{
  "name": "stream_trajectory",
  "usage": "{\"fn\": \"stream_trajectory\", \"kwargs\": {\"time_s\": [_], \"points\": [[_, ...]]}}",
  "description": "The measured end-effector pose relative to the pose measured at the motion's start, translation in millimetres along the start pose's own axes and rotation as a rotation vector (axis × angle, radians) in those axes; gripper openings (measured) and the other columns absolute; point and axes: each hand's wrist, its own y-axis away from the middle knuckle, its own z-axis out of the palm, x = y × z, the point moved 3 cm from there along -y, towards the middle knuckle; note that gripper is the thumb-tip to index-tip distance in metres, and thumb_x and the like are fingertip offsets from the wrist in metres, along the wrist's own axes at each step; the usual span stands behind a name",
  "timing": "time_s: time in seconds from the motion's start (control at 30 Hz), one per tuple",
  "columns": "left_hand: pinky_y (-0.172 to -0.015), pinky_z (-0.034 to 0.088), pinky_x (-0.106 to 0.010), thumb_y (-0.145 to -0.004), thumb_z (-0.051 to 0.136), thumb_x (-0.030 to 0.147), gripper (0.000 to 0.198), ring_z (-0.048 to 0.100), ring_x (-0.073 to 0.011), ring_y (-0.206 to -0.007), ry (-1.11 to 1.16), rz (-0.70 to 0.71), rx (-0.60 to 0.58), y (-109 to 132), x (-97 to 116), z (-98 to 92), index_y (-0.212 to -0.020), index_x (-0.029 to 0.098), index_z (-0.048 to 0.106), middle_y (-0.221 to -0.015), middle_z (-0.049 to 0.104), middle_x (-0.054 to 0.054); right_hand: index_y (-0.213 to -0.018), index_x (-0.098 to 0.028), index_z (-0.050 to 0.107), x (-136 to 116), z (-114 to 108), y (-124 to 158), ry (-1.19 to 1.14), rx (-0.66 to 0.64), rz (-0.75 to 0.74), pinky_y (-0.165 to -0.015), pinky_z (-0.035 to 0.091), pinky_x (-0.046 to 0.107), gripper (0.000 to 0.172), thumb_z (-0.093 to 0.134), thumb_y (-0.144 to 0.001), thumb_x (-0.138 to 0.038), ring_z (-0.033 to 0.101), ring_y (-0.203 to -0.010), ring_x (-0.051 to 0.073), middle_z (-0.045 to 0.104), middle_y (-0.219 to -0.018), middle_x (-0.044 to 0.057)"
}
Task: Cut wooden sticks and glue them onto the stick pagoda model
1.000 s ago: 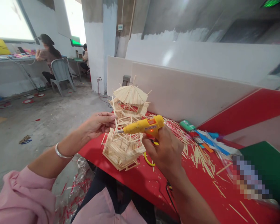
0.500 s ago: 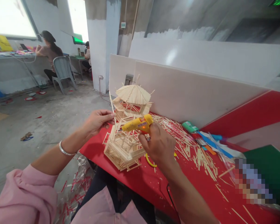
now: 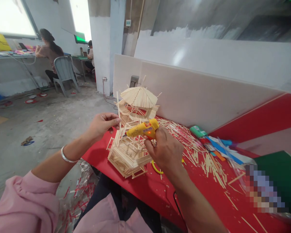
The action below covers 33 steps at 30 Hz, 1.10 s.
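My left hand (image 3: 106, 124) pinches a thin wooden stick (image 3: 118, 105) that stands nearly upright at the left side of a stick-built model base (image 3: 127, 158). In my right hand (image 3: 163, 145) is a yellow hot glue gun (image 3: 143, 128), its orange light lit. The gun's nozzle points left, close to the stick's lower end; whether they touch I cannot tell. Behind the base stands a pagoda-like stick model with a pointed roof (image 3: 139, 97). My right hand and the gun hide part of the base.
Loose sticks (image 3: 214, 170) and plastic packaging lie on the red table (image 3: 160, 197). A yellow ring-shaped thing (image 3: 157, 167) rests beside the base. White boards (image 3: 184, 81) lean behind the table. A green board (image 3: 278, 171) is at right. Two people sit at far tables.
The stick in my left hand has become more upright, its top shifting slightly right. My right hand and the glue gun have barely moved.
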Motion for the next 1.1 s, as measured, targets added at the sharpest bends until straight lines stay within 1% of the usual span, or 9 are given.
{"fn": "stream_trajectory", "kwargs": {"time_s": [0.2, 0.43, 0.53, 0.67, 0.83, 1.1], "points": [[-0.043, 0.041, -0.017, -0.073, 0.076, 0.023, 0.009, 0.058, -0.0079, -0.049, -0.069, 0.033, -0.02, 0.2, 5.6, 4.9, -0.073, 0.017, 0.07, -0.056, 0.065, 0.001, -0.094, -0.015, 0.059, 3.8, 1.0, 1.8, 0.003, -0.005, 0.021, -0.054, 0.019, 0.029, 0.017, 0.051, -0.087, -0.028, 0.05, -0.065, 0.016, 0.061, -0.078, 0.005], [-0.042, 0.037, -0.017, -0.076, 0.073, 0.02, 0.003, 0.053, -0.0061, -0.047, -0.207, 0.113, -0.03, 2.3, 10.8, 12.3, -0.075, 0.018, 0.074, -0.055, 0.063, 0.002, -0.094, -0.015, 0.06, 8.6, 1.2, 3.8, 0.006, 0.01, 0.04, -0.054, 0.019, 0.029, 0.018, 0.05, -0.087, -0.029, 0.049, -0.064, 0.016, 0.062, -0.078, 0.006], [-0.045, 0.039, -0.018, -0.075, 0.073, 0.02, 0.004, 0.052, -0.0064, -0.049, -0.25, 0.141, -0.038, 3.6, 13.5, 16.1, -0.076, 0.018, 0.076, -0.057, 0.065, 0.002, -0.095, -0.015, 0.06, 10.1, 1.7, 4.7, 0.013, 0.013, 0.043, -0.054, 0.02, 0.029, 0.018, 0.05, -0.088, -0.028, 0.049, -0.065, 0.016, 0.062, -0.078, 0.006], [-0.045, 0.039, -0.017, -0.075, 0.07, 0.017, 0.006, 0.049, -0.0058, -0.047, -0.264, 0.148, -0.034, 4.9, 19.3, 21.7, -0.072, 0.018, 0.075, -0.056, 0.064, 0.002, -0.098, -0.014, 0.06, 12.4, 1.2, 5.6, 0.016, 0.026, 0.049, -0.054, 0.02, 0.029, 0.02, 0.052, -0.087, -0.028, 0.049, -0.064, 0.016, 0.062, -0.079, 0.006], [-0.047, 0.041, -0.017, -0.075, 0.068, 0.014, 0.01, 0.051, -0.0069, -0.051, -0.29, 0.158, -0.052, 7.1, 26.1, 28.1, -0.071, 0.018, 0.076, -0.055, 0.064, 0.002, -0.096, -0.014, 0.061, 17.1, -1.8, 7.0, 0.029, 0.007, 0.071, -0.053, 0.019, 0.03, 0.019, 0.051, -0.087, -0.028, 0.048, -0.064, 0.015, 0.061, -0.079, 0.006], [-0.05, 0.043, -0.018, -0.076, 0.065, 0.017, 0.011, 0.049, -0.0063, -0.05, -0.356, 0.228, -0.078, 5.5, 24.9, 31.2, -0.071, 0.015, 0.074, -0.055, 0.061, 0.002, -0.09, -0.014, 0.06, 22.8, -2.2, 8.1, 0.047, 0.022, 0.084, -0.055, 0.02, 0.03, 0.015, 0.051, -0.087, -0.026, 0.047, -0.065, 0.015, 0.06, -0.076, 0.005]]}}
